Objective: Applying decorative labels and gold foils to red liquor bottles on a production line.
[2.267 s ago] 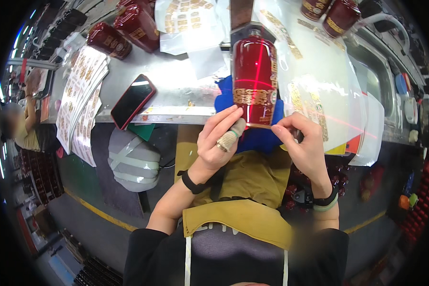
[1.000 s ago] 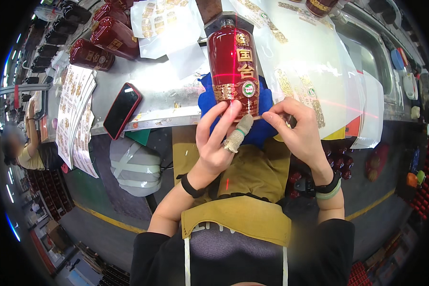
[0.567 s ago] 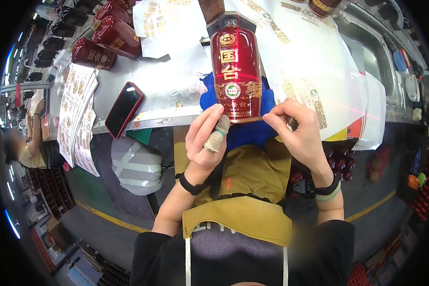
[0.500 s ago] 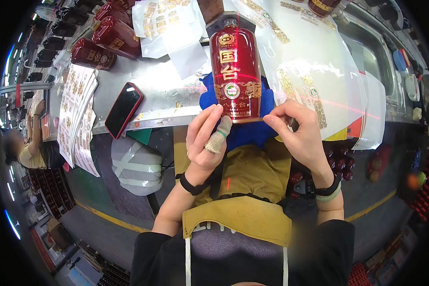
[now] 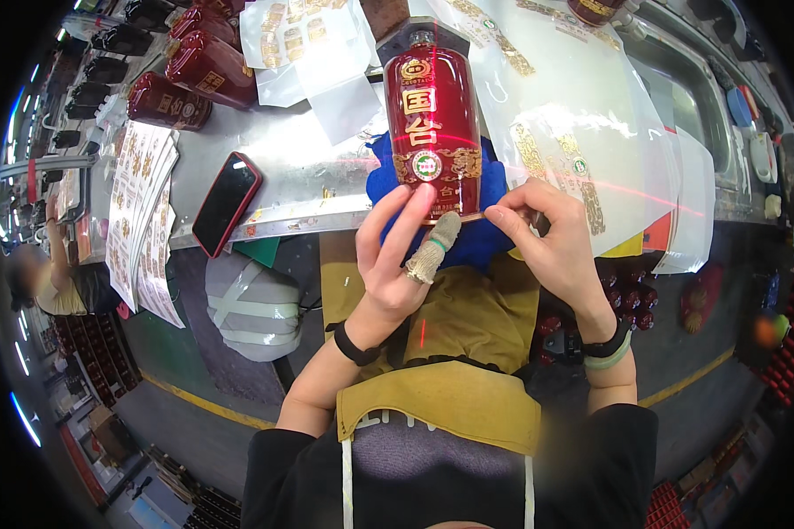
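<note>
Red glass marks the one bottle (image 5: 432, 123) in hand: it is laid flat on a blue cloth (image 5: 476, 238) at the near edge of the metal surface (image 5: 309, 176), its base toward the person, gold characters and a round green seal on its upper face. The left hand (image 5: 397, 251) is seen with fingers spread and nearly straight, the fingertips set against the bottle's base on its left side; a knitted cot is worn on one finger. The right hand (image 5: 547, 242) is pinched narrow, thumb and forefinger meeting at the lower right edge of the base; what is nipped there is too small to be told. One dark band is worn on each wrist.

Three more red bottles (image 5: 203, 62) are counted lying at the far left of the surface. One phone (image 5: 227, 203) in a red case is placed face up, left of the cloth and well apart from it. A fan of label sheets (image 5: 146, 220) hangs over the left edge. Clear backing sheets (image 5: 573, 106) with gold labels are spread right of the bottle, and one more sheet (image 5: 304, 40) lies to its left. Below the surface on the right, a crate of small red caps (image 5: 626, 304) can be made out.
</note>
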Demonstrator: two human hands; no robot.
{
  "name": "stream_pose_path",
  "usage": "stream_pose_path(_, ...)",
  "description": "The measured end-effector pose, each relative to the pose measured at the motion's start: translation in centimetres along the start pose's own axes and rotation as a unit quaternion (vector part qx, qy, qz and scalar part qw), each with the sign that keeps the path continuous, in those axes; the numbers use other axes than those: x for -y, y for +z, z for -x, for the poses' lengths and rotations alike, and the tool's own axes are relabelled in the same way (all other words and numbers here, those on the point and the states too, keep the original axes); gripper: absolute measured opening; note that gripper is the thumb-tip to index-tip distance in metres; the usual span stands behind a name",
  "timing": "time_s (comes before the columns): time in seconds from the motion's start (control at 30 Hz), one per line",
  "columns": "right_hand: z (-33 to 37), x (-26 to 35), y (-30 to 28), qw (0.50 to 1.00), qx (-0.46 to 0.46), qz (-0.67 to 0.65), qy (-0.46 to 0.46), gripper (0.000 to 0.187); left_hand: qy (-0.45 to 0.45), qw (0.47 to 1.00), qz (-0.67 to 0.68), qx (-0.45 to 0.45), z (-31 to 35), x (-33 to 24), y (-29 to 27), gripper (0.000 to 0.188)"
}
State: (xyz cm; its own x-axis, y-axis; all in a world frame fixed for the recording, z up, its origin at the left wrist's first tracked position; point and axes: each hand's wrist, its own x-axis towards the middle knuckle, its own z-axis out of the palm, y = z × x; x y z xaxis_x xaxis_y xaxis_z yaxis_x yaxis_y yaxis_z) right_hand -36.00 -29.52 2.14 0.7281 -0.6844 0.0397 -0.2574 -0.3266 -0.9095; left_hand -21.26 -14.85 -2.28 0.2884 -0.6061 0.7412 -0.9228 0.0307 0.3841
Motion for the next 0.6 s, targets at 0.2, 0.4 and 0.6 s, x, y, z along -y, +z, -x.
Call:
stream_pose_path(0.2, 0.0, 0.3, 0.1, 1.0, 0.012, -0.013, 0.011, 0.017, -0.012, 0.996, 0.04, -0.075, -0.3, 1.3, 0.6, 0.023)
stream_pose_path(0.4, 0.5, 0.8, -0.5, 1.0, 0.018, -0.009, 0.011, 0.016, -0.019, 0.998, 0.033, -0.043, 0.5, 1.4, 0.2, 0.04)
stream_pose_path(0.6, 0.2, 0.2, -0.5, 1.0, 0.011, 0.002, 0.004, 0.016, 0.009, 0.999, -0.039, -0.018, 0.1, 0.3, 0.1, 0.019)
